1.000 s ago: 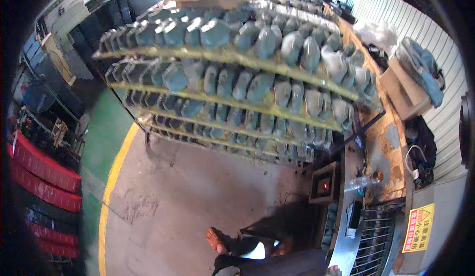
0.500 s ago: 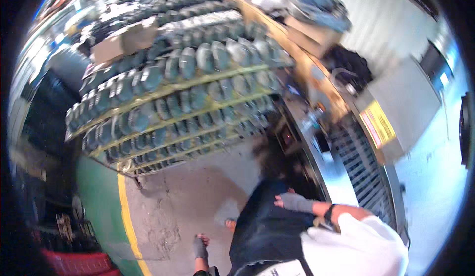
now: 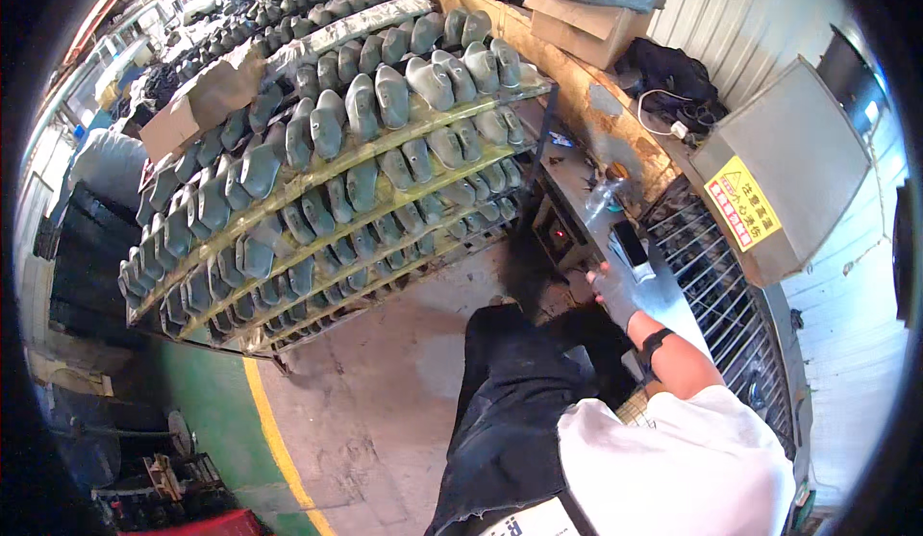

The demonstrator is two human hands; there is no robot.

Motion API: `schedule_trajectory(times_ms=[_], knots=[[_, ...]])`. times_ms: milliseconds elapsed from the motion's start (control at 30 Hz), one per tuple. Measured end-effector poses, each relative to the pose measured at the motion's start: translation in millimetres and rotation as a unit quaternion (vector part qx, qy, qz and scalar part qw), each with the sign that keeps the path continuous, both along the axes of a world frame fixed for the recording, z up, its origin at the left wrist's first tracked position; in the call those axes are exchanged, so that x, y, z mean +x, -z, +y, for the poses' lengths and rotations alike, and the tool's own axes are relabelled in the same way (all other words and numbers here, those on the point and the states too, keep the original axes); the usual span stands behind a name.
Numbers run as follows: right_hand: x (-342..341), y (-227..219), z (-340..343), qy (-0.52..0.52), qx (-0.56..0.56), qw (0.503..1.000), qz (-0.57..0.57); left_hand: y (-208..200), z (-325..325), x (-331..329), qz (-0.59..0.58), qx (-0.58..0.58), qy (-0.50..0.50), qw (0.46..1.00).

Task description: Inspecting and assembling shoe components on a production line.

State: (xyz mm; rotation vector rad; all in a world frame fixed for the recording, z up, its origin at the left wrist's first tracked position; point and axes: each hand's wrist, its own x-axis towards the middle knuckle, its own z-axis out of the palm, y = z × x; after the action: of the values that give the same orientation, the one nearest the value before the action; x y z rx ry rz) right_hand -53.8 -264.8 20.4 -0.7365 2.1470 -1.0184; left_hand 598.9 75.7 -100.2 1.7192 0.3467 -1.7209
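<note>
My right hand (image 3: 615,296), in a grey glove with bare fingertips and a black band at the wrist, reaches to the near edge of a metal bench (image 3: 673,307). Its fingers are stretched out and hold nothing that I can see. Whether they touch the edge, I cannot tell. Just beyond the hand, a black flat phone-like object (image 3: 630,244) lies on the bench top. Behind that is a clear plastic bottle or bag (image 3: 604,196), hard to make out. My left hand is out of the picture.
A multi-tier rack (image 3: 336,168) full of grey shoe-shaped forms stands ahead on the left. Along the bench runs a metal grate (image 3: 716,296), beside a grey metal hood (image 3: 793,166) with a yellow warning label. A cardboard box (image 3: 586,31) sits at the back. A yellow floor line (image 3: 274,430) passes on the left.
My right hand has moved forward from above my dark trousers to the bench edge. My left hand, low in the middle before, has left the picture. The view has shifted slightly.
</note>
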Motion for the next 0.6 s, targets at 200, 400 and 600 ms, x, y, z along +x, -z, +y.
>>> schedule_trajectory(times_ms=[200,400,600], knots=[[-125,45,-111,0.109,-0.088,0.973,0.185,-8,-93,-71,0.000,-0.012,0.041,0.999],[-178,96,-209,0.152,-0.421,0.854,-0.266,-42,-177,-112,-0.042,-0.018,0.028,0.999],[-227,128,-224,-0.055,-0.180,0.982,0.008,-70,-316,-82,-0.141,-0.072,0.036,0.987]])
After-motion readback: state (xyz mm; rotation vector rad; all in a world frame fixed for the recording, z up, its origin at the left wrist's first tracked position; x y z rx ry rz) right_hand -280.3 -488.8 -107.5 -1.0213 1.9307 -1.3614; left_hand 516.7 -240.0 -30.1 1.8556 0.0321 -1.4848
